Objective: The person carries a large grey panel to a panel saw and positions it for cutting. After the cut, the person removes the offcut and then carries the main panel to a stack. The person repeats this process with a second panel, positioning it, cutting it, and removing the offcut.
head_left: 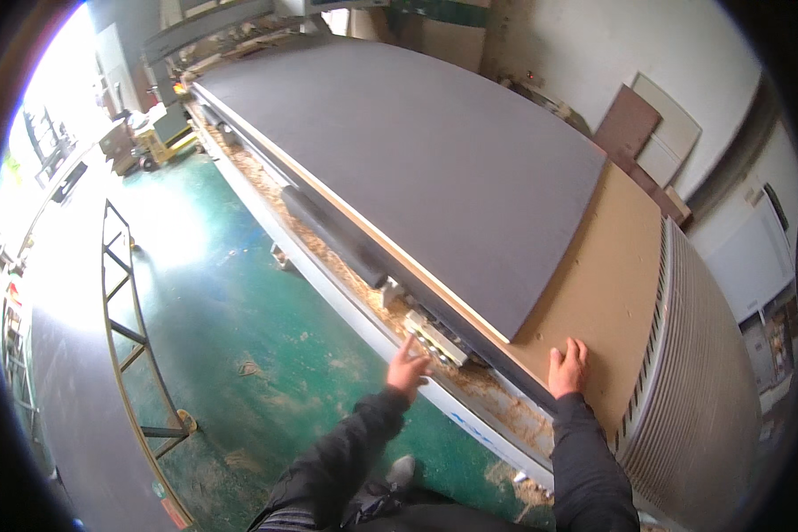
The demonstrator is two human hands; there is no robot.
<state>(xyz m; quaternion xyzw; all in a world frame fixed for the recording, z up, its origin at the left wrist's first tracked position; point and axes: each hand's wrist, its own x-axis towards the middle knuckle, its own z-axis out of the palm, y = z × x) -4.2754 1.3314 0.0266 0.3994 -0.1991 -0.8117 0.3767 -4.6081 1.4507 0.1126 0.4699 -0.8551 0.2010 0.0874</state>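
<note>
A large dark grey board [399,151] with a pale edge lies flat on a machine bed. Beyond its near end, a bare tan bed board [616,257] shows. My right hand [569,368] rests on this tan board near its left edge, thumb and fingers apart, a short way from the grey board's corner. Lower and to the left, my left hand [407,369] is over the machine's side rail with its index finger stretched out. It is close to a small pale control strip [436,342]; contact cannot be made out. Neither hand appears to hold anything.
Sawdust [306,232] fills the trough along the bed's side. A ribbed grey cover [696,372] is at the near right. On the left stands a metal-framed table [84,426] over the green floor [230,319]. A yellow pallet truck [164,133] is at the far left.
</note>
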